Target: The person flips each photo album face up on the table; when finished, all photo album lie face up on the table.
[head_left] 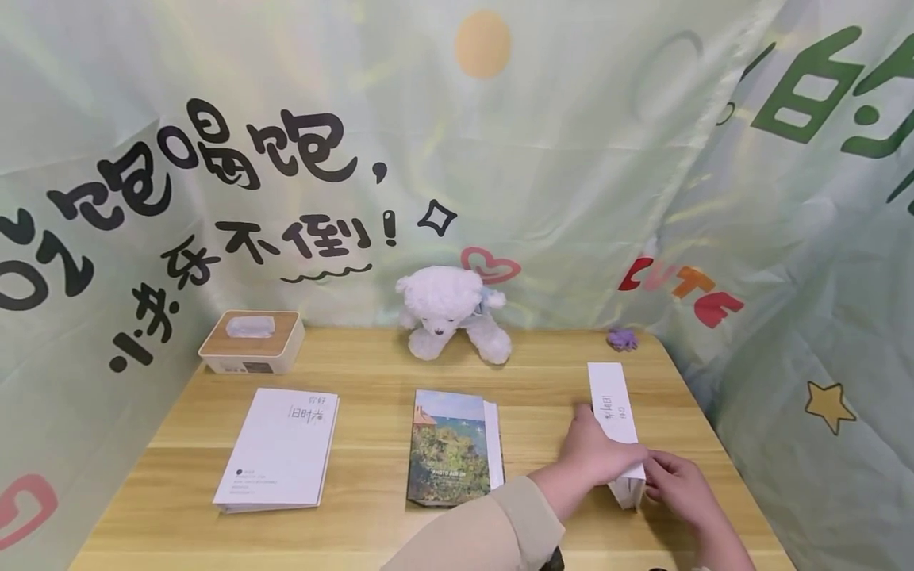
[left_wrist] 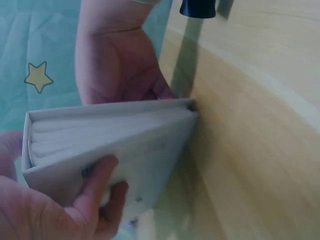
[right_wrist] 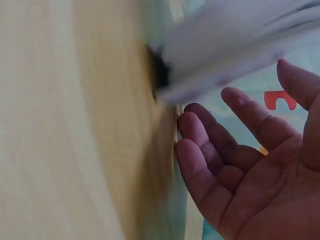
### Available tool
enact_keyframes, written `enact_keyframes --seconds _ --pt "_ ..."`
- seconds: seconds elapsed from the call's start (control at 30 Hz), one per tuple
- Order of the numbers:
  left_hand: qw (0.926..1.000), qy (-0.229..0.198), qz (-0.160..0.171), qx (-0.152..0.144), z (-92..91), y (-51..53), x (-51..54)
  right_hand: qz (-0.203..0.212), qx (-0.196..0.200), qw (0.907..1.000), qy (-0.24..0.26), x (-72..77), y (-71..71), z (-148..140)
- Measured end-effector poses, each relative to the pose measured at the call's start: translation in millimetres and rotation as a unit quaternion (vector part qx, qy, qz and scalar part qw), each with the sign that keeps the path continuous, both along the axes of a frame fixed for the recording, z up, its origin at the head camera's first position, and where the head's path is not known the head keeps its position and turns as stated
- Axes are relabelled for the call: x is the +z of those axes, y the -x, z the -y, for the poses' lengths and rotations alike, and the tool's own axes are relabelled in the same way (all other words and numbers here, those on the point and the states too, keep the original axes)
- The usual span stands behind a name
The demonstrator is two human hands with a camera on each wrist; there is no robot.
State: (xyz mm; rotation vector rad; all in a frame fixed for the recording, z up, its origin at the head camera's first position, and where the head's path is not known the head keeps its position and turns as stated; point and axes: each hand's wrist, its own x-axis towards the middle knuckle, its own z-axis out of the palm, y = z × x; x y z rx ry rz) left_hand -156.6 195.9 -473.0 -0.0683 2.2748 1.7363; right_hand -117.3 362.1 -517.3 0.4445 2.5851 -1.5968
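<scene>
A white photo album (head_left: 612, 400) with printed characters on its spine stands on edge at the right of the table, spine facing up. My left hand (head_left: 596, 452) grips it; in the left wrist view the fingers (left_wrist: 97, 185) lie along one cover and the thumb is partly hidden past the spine edge. Page ends show between the covers. On the other side is my right hand (head_left: 678, 484), by the near lower end. The right wrist view shows that hand (right_wrist: 240, 165) with loosely bent fingers below the blurred album (right_wrist: 220, 45); whether the thumb touches it I cannot tell.
Another white album (head_left: 278, 448) lies at the left, and a picture-covered photo album (head_left: 450, 452) in the middle. Along the back are a tissue box (head_left: 250, 341), a white plush toy (head_left: 446, 309) and a small purple object (head_left: 622, 339). Printed cloth hangs behind the table.
</scene>
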Motion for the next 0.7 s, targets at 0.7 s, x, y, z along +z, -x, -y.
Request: enact_keyframes --seconds 0.7 --pt "0.9870 -0.137 0.081 0.023 -9.1 0.1 -29.7 0.052 -0.022 0.9791 -0.195 5.9 -1.4 -28"
